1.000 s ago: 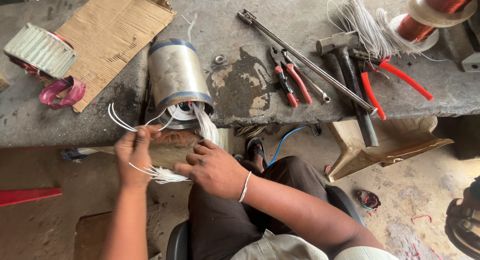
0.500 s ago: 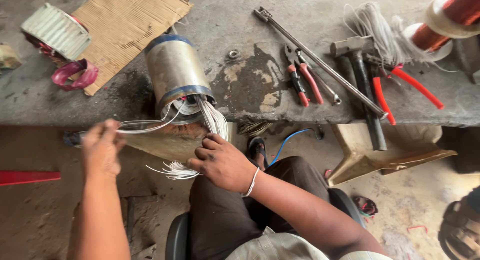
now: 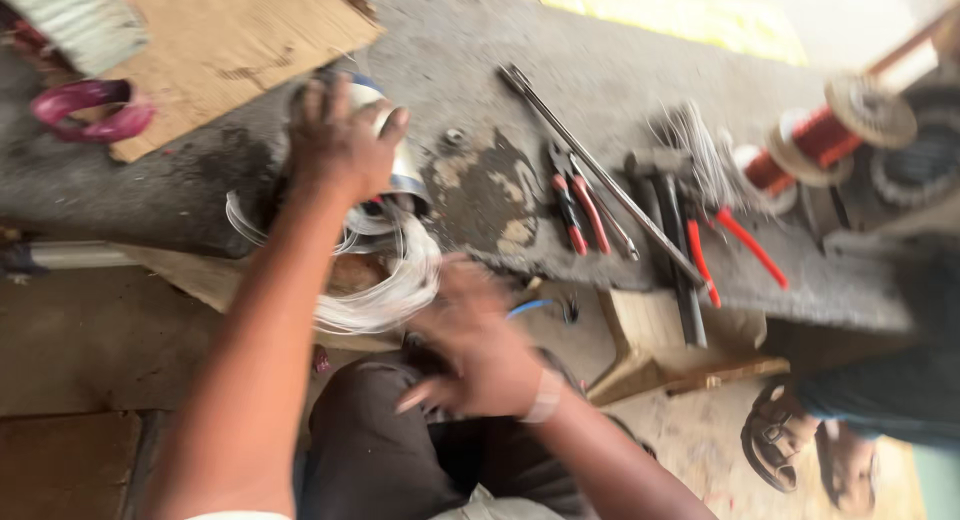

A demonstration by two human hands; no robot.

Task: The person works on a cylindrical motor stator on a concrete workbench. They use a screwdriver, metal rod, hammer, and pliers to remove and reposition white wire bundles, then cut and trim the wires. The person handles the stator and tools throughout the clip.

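Observation:
The picture is motion-blurred. My left hand (image 3: 340, 145) lies on top of a metal cylinder (image 3: 400, 170) that stands at the front of a grey concrete bench (image 3: 520, 70), fingers wrapped over it. White wire leads (image 3: 385, 280) loop out of the cylinder's lower end. My right hand (image 3: 475, 345) is below them, over my lap, fingers spread, holding nothing that I can make out.
Red-handled pliers (image 3: 578, 205), a long steel rod (image 3: 600, 170), a hammer (image 3: 665, 230) and red cutters (image 3: 740, 240) lie on the bench to the right. A copper wire spool (image 3: 830, 130) sits far right. Cardboard (image 3: 230, 40) and a pink coil (image 3: 90, 110) are at left. Another person's sandalled feet (image 3: 810, 450) stand lower right.
My left hand has let go of the white leads and risen onto the cylinder. My right hand dropped away from the cylinder's mouth. The camera swung right and closer.

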